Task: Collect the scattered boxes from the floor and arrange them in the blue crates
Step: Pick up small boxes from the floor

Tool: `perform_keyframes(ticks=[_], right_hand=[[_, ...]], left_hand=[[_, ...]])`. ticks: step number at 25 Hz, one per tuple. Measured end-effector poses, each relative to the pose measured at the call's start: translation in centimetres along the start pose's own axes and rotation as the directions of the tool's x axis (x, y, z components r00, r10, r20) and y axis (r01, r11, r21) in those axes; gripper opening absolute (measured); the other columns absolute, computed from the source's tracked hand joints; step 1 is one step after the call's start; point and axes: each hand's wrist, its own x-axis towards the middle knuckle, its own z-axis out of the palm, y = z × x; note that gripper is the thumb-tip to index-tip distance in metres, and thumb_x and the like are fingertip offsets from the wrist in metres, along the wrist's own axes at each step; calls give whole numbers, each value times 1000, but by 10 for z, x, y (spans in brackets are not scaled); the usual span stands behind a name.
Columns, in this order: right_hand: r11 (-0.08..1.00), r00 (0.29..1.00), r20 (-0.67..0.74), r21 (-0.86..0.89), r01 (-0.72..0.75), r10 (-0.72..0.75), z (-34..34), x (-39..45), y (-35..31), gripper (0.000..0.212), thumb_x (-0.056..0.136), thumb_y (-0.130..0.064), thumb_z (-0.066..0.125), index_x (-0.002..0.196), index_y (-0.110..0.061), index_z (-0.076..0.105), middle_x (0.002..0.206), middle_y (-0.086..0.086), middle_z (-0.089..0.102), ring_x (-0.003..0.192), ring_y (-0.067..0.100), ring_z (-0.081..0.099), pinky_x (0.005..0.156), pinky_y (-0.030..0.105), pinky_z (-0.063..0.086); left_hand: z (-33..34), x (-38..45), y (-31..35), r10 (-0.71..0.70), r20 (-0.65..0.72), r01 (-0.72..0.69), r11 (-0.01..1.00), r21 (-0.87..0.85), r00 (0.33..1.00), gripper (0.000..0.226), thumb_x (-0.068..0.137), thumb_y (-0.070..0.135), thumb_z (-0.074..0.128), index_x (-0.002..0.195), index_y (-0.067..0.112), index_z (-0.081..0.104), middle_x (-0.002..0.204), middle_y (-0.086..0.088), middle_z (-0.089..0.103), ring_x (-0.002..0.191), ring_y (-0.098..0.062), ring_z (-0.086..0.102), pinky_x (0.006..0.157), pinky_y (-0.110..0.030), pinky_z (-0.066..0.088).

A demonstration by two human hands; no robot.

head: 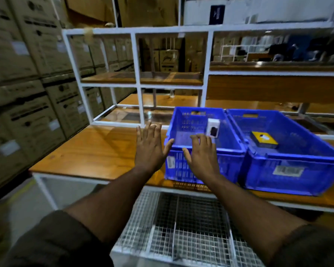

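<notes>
Head view. I see both hands reaching forward, fingers spread apart and holding nothing. The left hand (149,147) hovers over the bench (89,151), its thumb at the near left corner of the left crate (202,164). The right hand (201,151) is over that crate's near rim. A white box (213,127) stands upright inside the left crate, just beyond the right fingers (204,138); I cannot tell whether they touch. A yellow box (264,139) lies flat in the right crate (289,170), well to the right of both hands.
</notes>
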Motion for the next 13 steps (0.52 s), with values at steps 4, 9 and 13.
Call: perform_keyframes(ticks=[4,9,13], right_hand=[[987,990,82,116,108,-118,27,-14,-35,44,87,-44,50,119,-14,56,111,12,56,104,33,53,82,45,48],[902,922,185,342,263,-339,58,-48,-76,45,89,-41,59,125,-14,54,113,10,54,108,32,52,88,45,48],[803,831,223,470,366,-510,67,-80,-107,44,89,-36,60,126,-13,53,116,10,53,112,31,50,92,44,45]], left_hand=[[-7,-38,-28,-151,-33,153,986,64,988,59,97,57,42,129,9,56,133,-14,58,139,-29,41,121,-53,18],[-33,-116,-63,-367,-80,375,915,148,927,49,98,54,43,116,11,57,112,-10,58,113,-32,53,105,-44,38],[-64,-192,-60,-567,-81,569,790,227,820,47,97,52,45,114,11,56,105,-9,56,100,-28,52,87,-38,42]])
